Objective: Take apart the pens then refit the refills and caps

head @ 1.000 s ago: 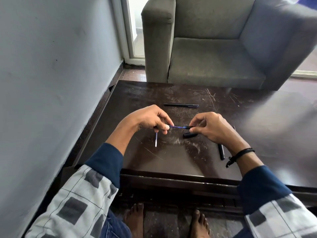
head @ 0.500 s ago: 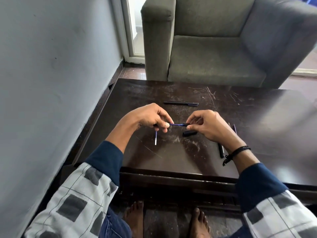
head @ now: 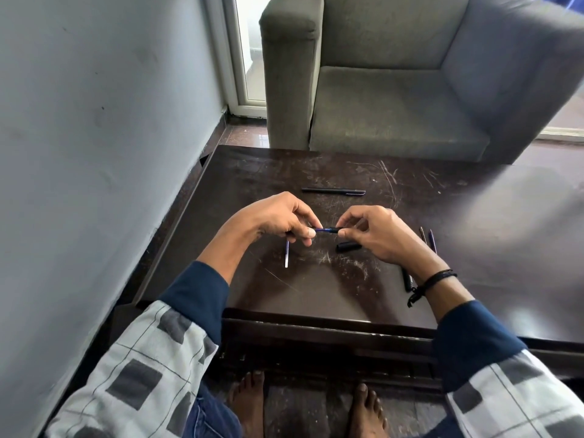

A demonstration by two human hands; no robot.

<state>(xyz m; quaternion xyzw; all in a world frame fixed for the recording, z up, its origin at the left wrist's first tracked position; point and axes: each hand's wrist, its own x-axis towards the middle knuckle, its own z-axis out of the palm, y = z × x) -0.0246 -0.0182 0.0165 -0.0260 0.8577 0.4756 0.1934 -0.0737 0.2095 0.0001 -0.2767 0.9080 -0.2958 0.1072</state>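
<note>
Left hand [head: 278, 221] pinching blue refill [head: 323, 230], right hand [head: 376, 235] pinching black barrel piece [head: 335, 229]; seemingly refitting; next needing a straight, aligned push.

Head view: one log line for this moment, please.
left hand: pinches thin blue refill | right hand: pinches black end piece | loose black cap: on dark wooden table

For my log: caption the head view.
Left hand pinches a blue refill, right hand its black end piece, over the table.
</note>
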